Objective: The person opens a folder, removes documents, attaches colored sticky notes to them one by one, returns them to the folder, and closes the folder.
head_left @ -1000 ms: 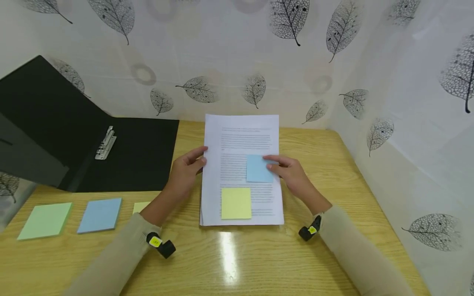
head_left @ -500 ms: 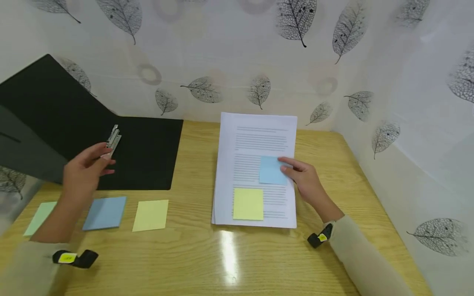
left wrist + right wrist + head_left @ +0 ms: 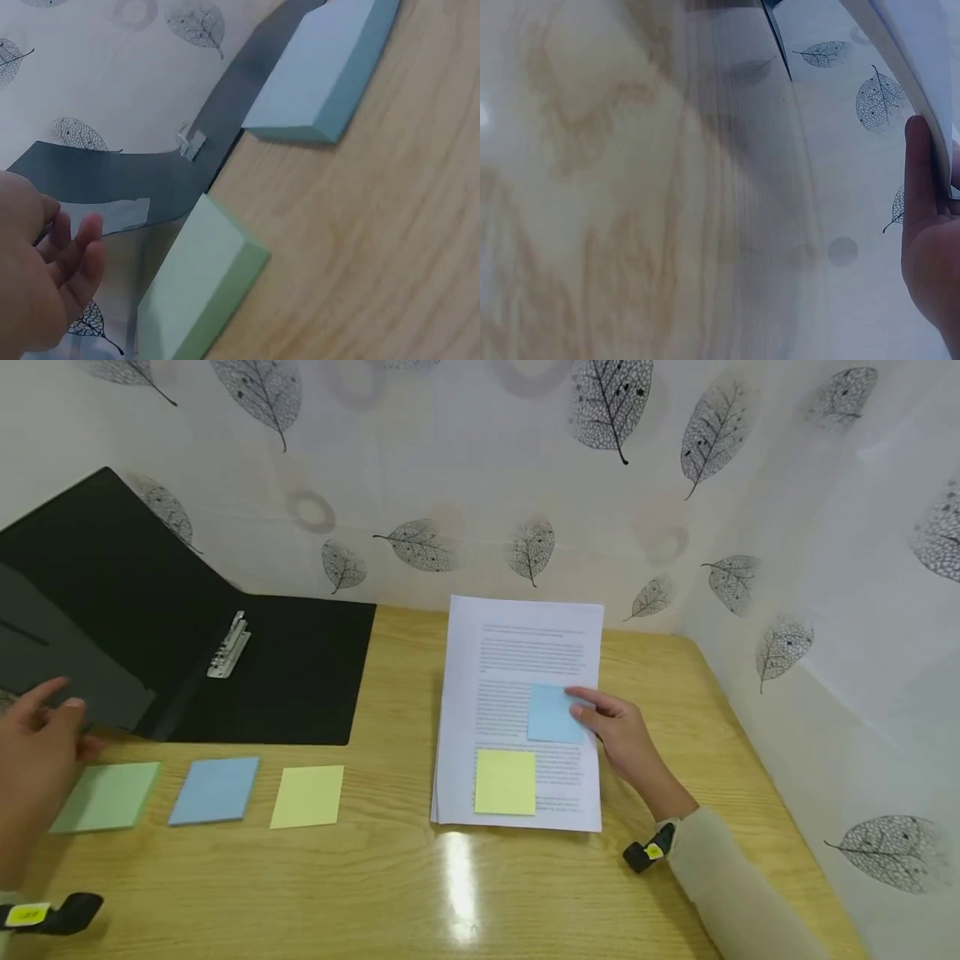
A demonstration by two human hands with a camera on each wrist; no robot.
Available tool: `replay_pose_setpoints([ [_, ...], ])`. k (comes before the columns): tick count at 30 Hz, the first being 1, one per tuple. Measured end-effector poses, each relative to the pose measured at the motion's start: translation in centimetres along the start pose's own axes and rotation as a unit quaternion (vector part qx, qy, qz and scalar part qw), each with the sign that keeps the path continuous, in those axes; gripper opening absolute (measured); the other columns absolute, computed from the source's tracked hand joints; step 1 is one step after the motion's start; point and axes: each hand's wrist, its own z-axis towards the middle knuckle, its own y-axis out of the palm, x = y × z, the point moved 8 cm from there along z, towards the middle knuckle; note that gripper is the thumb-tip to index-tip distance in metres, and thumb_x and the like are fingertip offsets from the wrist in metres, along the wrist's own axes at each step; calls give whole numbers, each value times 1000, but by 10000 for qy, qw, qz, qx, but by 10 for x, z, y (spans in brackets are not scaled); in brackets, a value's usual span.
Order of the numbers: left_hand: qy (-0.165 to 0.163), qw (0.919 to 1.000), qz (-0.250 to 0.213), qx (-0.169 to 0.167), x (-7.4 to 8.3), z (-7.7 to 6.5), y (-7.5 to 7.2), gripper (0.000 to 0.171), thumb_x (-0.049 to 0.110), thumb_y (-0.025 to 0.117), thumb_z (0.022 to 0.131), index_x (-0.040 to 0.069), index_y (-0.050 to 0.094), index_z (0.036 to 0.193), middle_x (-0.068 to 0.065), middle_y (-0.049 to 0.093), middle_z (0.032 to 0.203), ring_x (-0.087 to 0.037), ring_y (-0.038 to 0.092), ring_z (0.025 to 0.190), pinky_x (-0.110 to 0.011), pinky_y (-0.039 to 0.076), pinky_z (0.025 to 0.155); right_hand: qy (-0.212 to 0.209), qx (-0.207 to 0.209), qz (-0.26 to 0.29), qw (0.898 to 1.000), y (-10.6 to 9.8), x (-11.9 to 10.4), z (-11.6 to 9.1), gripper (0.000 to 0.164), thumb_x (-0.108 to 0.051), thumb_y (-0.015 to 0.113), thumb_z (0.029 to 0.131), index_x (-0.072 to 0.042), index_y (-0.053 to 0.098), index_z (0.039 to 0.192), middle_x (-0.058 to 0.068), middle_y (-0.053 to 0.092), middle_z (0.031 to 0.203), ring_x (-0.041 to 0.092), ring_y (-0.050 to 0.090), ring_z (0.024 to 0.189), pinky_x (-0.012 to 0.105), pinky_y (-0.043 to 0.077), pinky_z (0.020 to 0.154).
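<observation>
My right hand [image 3: 626, 731] grips the right edge of a stack of printed papers [image 3: 462, 710], and a wrist view shows a finger along the underside of the stack [image 3: 911, 56]. On the top sheet are a blue sticky note [image 3: 551, 714], partly under my fingertips, and a yellow sticky note [image 3: 506, 782]. At the left edge, my left hand [image 3: 33, 764] hovers with loosely bent fingers and nothing visible in it. It is near the green sticky note pad [image 3: 112, 795] and the raised cover of a black clip folder [image 3: 300, 668]; in the left wrist view it looks apart from the pad.
The folder lies spread at the back left, its metal clip [image 3: 229, 647] near the spine. Blue [image 3: 213, 789] and yellow [image 3: 307, 797] sticky note pads line the table [image 3: 360, 893] in front of it. A leaf-patterned curtain [image 3: 450, 460] borders the table behind and right.
My left hand has let go of the papers' left edge and swept left past the folder's clip to the frame's left edge. My right hand keeps hold of the stack, which has shifted slightly right.
</observation>
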Motion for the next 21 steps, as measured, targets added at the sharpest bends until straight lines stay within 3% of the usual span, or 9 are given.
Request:
replay_pose_setpoints([
  [4,-3,9986,516,137,3,-4,-4,55,37,29,109,33,15,162,-8,45,99,-1,43,61,-27,36,49,26,12,38,10000,-1,1,0,42,-22,72,96,-5,65,134,7,56,140,9,64,105,20,55,82],
  [5,-5,9980,598,184,3,-4,-4,55,36,29,110,30,15,163,-15,49,109,-7,50,69,-30,38,54,44,20,45,10000,-1,2,0,42,-22,72,96,-6,65,134,7,56,140,9,64,105,20,55,82],
  [8,-52,9953,934,264,2,2,0,57,31,32,110,25,13,164,-28,46,133,-2,45,76,-31,36,60,58,40,24,10000,-3,2,-2,41,-22,71,96,-7,65,134,7,56,139,9,64,104,20,55,81],
  [10,5,9950,978,183,3,6,3,59,28,35,110,28,10,163,-26,48,137,2,43,79,-31,36,63,67,60,31,10000,-5,2,-3,42,-22,71,96,-6,65,134,8,56,139,9,65,104,20,56,81],
  [11,53,9946,1035,104,3,9,5,61,27,37,109,30,9,163,-21,52,131,1,45,77,-31,37,62,76,78,33,9999,-6,2,-4,42,-22,71,96,-6,65,134,8,56,140,8,65,104,20,56,81],
  [12,135,9938,1099,38,5,10,7,62,27,38,109,32,9,163,-16,55,118,6,36,71,-28,37,58,86,93,33,9999,-7,2,-4,42,-22,71,96,-6,65,134,9,56,140,8,65,104,20,56,82],
  [16,267,9947,973,-203,12,10,15,61,25,38,109,42,9,160,8,53,74,-2,39,53,-31,35,46,169,139,-3,9998,-11,3,-6,42,-23,71,96,-7,65,135,10,53,144,8,64,105,20,55,83],
  [18,287,9954,871,-295,18,7,20,61,22,38,110,44,10,159,7,48,59,-9,39,46,-34,33,44,204,167,-21,9996,-14,4,-6,43,-23,71,96,-6,64,135,11,52,146,8,63,107,19,55,83],
  [21,317,9965,609,-486,27,-1,31,62,19,42,109,41,13,160,3,50,61,0,46,50,-31,36,44,210,242,14,9995,-21,4,-7,43,-22,71,96,-5,64,135,12,51,148,7,62,108,19,54,84],
])
